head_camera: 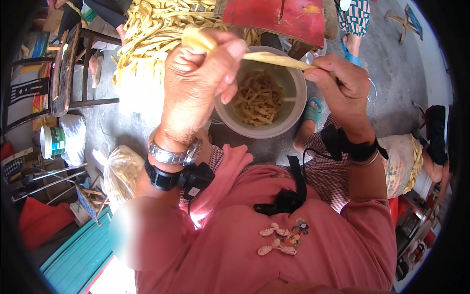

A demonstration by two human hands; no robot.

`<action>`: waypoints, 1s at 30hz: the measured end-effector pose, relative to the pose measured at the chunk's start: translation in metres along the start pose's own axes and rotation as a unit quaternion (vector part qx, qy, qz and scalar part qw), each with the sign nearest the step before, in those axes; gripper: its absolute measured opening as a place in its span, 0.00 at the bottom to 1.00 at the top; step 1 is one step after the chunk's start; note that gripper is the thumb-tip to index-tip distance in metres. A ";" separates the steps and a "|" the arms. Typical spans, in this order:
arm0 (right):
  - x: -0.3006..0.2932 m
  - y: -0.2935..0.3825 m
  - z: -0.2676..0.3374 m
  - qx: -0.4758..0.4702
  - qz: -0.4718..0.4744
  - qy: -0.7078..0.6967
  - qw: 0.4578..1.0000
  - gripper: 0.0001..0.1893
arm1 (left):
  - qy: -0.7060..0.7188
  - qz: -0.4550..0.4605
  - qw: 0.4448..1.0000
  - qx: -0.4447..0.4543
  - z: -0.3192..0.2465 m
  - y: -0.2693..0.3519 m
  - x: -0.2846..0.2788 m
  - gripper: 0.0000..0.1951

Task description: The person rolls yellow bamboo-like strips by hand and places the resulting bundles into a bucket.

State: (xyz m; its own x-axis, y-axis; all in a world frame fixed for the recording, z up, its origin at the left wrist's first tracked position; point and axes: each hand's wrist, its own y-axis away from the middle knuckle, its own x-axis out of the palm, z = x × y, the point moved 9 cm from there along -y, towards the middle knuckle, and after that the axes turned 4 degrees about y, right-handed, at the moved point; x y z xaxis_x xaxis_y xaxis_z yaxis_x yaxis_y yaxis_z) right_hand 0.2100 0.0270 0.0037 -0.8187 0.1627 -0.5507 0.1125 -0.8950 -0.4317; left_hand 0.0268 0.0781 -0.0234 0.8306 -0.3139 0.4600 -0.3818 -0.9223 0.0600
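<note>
A long pale-yellow strip, seemingly dried plant material (277, 60), is stretched and partly twisted between my hands. My left hand (202, 73), slightly blurred, grips one end, with a wider fold of the strip showing above its fingers. My right hand (341, 82) pinches the other end between thumb and fingers. Below the strip stands a round whitish plastic bucket (301, 104), holding many short, knotted or twisted yellowish pieces (259, 97). A large heap of long loose strips (147, 40) lies beyond my left hand, its lower part washed out by bright light.
A red-topped wooden stool or bench (273, 16) stands beyond the bucket. Wooden chairs (86, 66), a small pail (53, 141) and a filled plastic bag (123, 172) are on the left. A full woven sack (398, 165) is at the right. Other people's feet show near the top.
</note>
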 end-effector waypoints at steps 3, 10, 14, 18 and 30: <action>-0.004 0.005 0.002 -0.031 -0.004 0.013 0.999 0.06 | 0.009 -0.008 0.999 0.030 -0.009 0.002 -0.005 0.05; -0.026 0.006 0.024 -0.105 -0.047 0.091 0.989 0.08 | -0.001 0.062 0.996 0.065 -0.016 0.011 0.004 0.03; -0.039 0.012 0.044 -0.215 -0.127 0.216 0.944 0.11 | -0.036 0.230 0.972 0.034 -0.012 0.023 0.016 0.05; -0.030 0.021 0.056 -0.273 -0.138 0.261 0.916 0.12 | -0.024 0.316 0.940 -0.123 0.007 0.041 0.022 0.33; 0.019 0.027 0.067 -0.326 -0.068 0.230 0.914 0.08 | -0.031 0.181 0.948 -0.260 0.045 0.056 0.037 0.19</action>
State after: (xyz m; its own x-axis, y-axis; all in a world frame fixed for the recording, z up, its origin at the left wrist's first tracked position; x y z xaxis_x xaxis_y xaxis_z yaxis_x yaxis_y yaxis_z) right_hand 0.1600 -0.0220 0.0293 -0.5440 0.5455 -0.6376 0.4621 -0.4395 -0.7703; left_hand 0.0543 0.0046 -0.0429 0.6228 -0.6160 0.4823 -0.7814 -0.5202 0.3447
